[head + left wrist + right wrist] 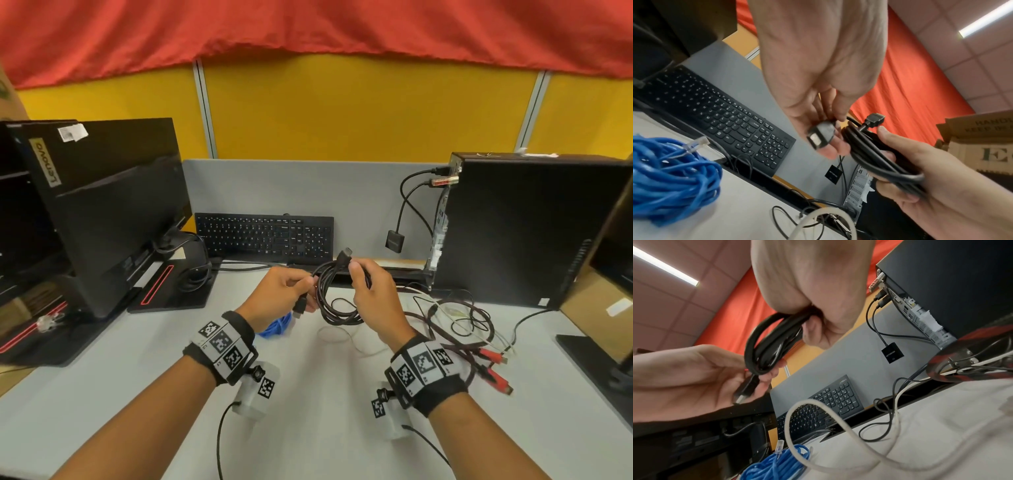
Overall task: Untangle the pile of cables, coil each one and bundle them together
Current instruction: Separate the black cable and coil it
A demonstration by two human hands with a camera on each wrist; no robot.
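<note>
Standing by the desk, I saw the person had a black cable (337, 301) wound into a loose coil and lifted above the white desk (308, 428), roughly centre, in front of the keyboard (263, 238). Right hand (375, 301) was wrapped around the top of the coil, fingers curled over the strands, with one plug (874, 121) sticking up past the thumb. Left hand (279, 296) was pinching the other plug (821, 135) between thumb and fingertips, right next to the coil's left side.

Down on the desk, a blue cable (275, 325) sat bunched up just under the left hand. A white cable (838, 426) looped near the middle. Off to the right, a messy tangle (455, 318) of dark and thin wires was still knotted together, with red-ended plugs (493, 366) at its near edge. Black computer tower (520, 233) on the far right, monitor (102, 212) on the left.
</note>
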